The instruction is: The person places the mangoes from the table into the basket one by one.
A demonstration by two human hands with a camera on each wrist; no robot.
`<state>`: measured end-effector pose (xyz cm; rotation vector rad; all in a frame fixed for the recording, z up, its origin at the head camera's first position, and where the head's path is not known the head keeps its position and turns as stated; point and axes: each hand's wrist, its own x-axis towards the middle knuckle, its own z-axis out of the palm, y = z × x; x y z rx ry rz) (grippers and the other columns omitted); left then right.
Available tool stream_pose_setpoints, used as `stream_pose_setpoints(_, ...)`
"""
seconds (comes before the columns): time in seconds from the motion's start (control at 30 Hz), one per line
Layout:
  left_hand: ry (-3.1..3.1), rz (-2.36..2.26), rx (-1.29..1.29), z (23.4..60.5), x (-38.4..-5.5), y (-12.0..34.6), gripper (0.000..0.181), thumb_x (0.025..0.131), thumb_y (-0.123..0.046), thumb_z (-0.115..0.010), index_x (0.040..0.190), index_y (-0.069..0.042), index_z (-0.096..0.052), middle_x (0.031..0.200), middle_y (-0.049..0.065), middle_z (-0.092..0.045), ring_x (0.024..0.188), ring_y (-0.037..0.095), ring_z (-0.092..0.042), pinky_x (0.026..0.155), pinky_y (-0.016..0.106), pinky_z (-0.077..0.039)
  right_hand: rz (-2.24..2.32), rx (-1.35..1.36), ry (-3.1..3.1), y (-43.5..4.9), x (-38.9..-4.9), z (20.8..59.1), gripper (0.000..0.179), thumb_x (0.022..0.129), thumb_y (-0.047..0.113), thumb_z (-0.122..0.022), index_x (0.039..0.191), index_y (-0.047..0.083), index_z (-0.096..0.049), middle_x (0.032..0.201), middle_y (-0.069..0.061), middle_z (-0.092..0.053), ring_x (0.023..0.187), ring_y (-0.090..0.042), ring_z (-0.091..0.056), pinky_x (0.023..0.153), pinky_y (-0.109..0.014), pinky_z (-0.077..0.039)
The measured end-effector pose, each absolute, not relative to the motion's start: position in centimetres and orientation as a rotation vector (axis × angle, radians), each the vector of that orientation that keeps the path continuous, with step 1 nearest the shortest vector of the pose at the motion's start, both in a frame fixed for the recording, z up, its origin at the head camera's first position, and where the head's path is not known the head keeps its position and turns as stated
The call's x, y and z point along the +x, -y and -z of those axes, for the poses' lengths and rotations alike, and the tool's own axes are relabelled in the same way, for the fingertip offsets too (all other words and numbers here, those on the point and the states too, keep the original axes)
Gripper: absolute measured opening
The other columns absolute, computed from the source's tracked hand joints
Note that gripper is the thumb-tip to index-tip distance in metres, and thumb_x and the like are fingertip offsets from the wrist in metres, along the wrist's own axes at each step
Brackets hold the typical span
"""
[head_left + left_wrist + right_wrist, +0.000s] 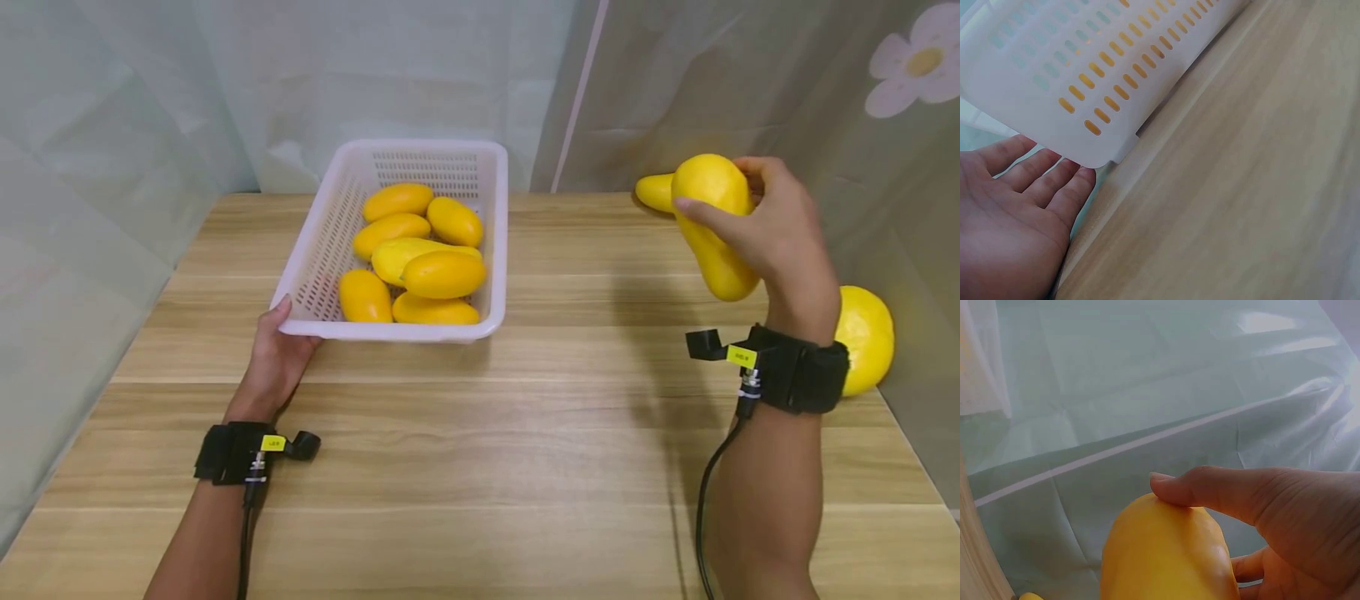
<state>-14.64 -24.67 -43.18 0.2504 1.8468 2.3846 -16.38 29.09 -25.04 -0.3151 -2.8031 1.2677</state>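
My right hand (780,221) grips a large yellow pear-shaped fruit (716,233) above the right side of the table, thumb on the near side and fingers behind. In the right wrist view the thumb presses on the rounded end of this fruit (1166,556). My left hand (277,358) holds the front left corner of a white perforated plastic basket (390,332), thumb on the rim and fingers underneath. In the left wrist view these fingers (1054,181) touch the basket's lower edge. Several orange-yellow mangoes (445,275) and a paler yellow fruit (390,260) lie inside the basket.
Behind the held fruit, another yellow fruit (654,192) lies at the table's back edge, partly hidden. A big round yellow fruit (870,337) sits at the right edge behind my forearm. Curtains (450,67) hang behind the wooden table (525,467).
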Motion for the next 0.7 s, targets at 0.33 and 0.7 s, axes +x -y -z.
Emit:
stream_pose_setpoints(0.33,-1.853,-2.375,0.247,43.1,-14.6,24.7,0.061,0.104,-0.048,-0.035,0.162,-0.035,-0.021,0.168,0.006,-0.015,0.14,0.03,-0.03,0.103,0.025,-0.042,-1.238,-0.241,2.786,-27.9,-16.3,24.7,0.092,0.086,0.051,-0.076,0.158,0.018,-0.03,0.153,-0.012,-0.039,0.121,-0.029,-0.042,0.097,-0.048,-0.039)
stream_pose_setpoints(0.7,-1.836,-2.39,0.249,43.0,-14.6,24.7,0.062,0.104,-0.047,-0.036,0.162,-0.034,-0.021,0.168,0.007,-0.016,0.141,0.029,-0.03,0.103,0.026,-0.043,-1.192,-0.175,2.782,-27.2,-16.2,24.4,0.09,0.086,0.049,-0.076,0.157,0.018,-0.032,0.152,-0.011,-0.041,0.121,-0.029,-0.041,0.096,-0.051,-0.039)
